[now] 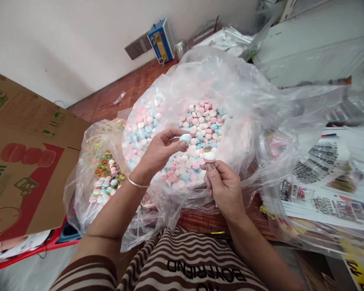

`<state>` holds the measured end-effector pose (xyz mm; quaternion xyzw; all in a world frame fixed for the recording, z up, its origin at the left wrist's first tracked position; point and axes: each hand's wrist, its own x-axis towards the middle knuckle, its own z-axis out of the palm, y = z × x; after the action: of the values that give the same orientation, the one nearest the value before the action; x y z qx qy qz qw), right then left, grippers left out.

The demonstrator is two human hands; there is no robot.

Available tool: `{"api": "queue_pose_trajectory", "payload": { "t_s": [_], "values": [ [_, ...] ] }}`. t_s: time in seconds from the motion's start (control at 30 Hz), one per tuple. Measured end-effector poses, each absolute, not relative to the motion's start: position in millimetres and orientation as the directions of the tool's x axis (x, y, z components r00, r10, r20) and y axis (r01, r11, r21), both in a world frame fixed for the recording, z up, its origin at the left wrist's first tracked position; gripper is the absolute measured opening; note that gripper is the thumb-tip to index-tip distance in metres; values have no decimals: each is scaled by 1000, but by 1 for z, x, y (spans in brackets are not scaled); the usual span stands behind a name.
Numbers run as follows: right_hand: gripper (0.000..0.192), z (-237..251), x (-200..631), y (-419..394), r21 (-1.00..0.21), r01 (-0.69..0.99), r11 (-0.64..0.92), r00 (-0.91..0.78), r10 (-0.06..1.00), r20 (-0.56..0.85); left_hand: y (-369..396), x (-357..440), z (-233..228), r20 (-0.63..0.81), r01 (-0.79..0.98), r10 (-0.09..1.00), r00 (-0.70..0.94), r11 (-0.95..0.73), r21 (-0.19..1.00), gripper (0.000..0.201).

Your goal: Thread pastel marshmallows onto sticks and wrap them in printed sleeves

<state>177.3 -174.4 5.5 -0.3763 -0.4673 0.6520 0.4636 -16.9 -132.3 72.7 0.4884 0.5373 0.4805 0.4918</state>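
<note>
- A white wall (79, 36) rises behind a reddish wooden table (100, 101), its top largely hidden beneath plastic bags.
- At center, folds of a large clear bag (242, 93) blur many of the pink, white and blue candies (203, 125) inside; those in the opening show plainly.
- At left, a cardboard box (27, 161) is cut off by the edge of view; the left forearm partly covers a smaller bag (75, 178) of stacked candies on sticks (104, 188).
- At right, printed packets (315, 161) lie under clear plastic, their small lettering unreadable.
- On the far side, a blue box (161, 42) stands beside a wall socket (138, 46).
- The left hand (162, 151), wrist ringed by a bangle (138, 184), pinches a pale blue-and-white candy (185, 138) between thumb and fingers above the large bag.
- Just to its right and nearer, the right hand (223, 182) points inward, thumb and fingers closed at the base of a stacked candy (209, 155); any stick within the grip cannot be made out.
</note>
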Motion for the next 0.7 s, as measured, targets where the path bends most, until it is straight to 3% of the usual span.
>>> {"api": "queue_pose_trajectory", "payload": {
  "t_s": [0.17,0.43,0.57,0.7],
  "values": [
    [25,20,158,-191,-984,-177,-32,-272,962,18,-200,-8,59,-88,-234,976,-197,40,971,38],
    [21,29,133,-218,-988,-56,146,-382,911,156,-265,-8,44,-93,-349,958,-272,-8,937,27],
    [21,32,127,-227,-983,-13,185,-404,898,175,-274,-10,42,-99,-378,917,-387,-60,924,28],
    [25,40,133,-240,-953,137,270,-469,865,177,-274,-19,40,-155,-461,849,-505,-114,880,32]
  ]
}}
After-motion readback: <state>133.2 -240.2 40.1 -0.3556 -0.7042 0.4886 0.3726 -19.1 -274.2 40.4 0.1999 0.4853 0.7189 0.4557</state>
